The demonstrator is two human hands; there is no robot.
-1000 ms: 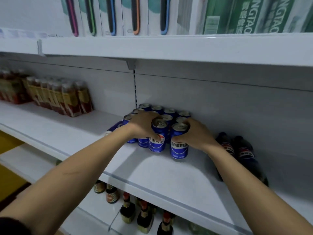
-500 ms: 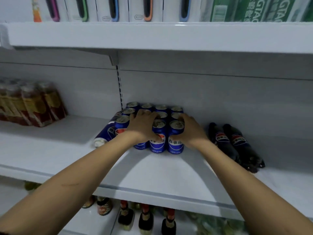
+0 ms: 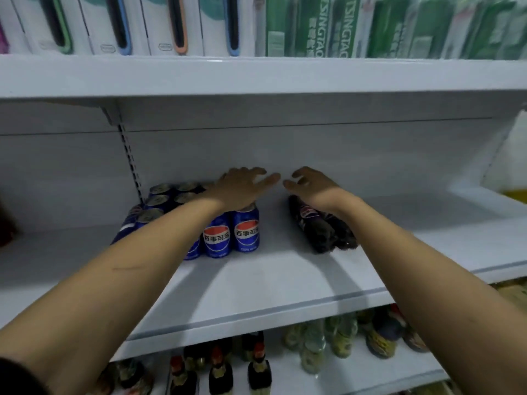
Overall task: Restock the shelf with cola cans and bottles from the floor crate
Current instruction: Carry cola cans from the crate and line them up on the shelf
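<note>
Shelf [image 3: 285, 283]: cola cans [image 3: 219, 235] grouped upright, bottles [image 3: 322, 229] lying flat; left hand [image 3: 242, 186] and right hand [image 3: 313, 186], fingers released, holding nothing; crate unseen, remainder unknown.

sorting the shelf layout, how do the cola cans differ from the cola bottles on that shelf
The cans stand upright in a tight block; the bottles lie on their sides, ends toward the shelf edge. The cans are blue with silver tops; the bottles look dark, nearly black. The cans are many, the bottles only a couple. The left hand is above the cans, the right hand above the bottles. Both sit on the same shelf.
</note>
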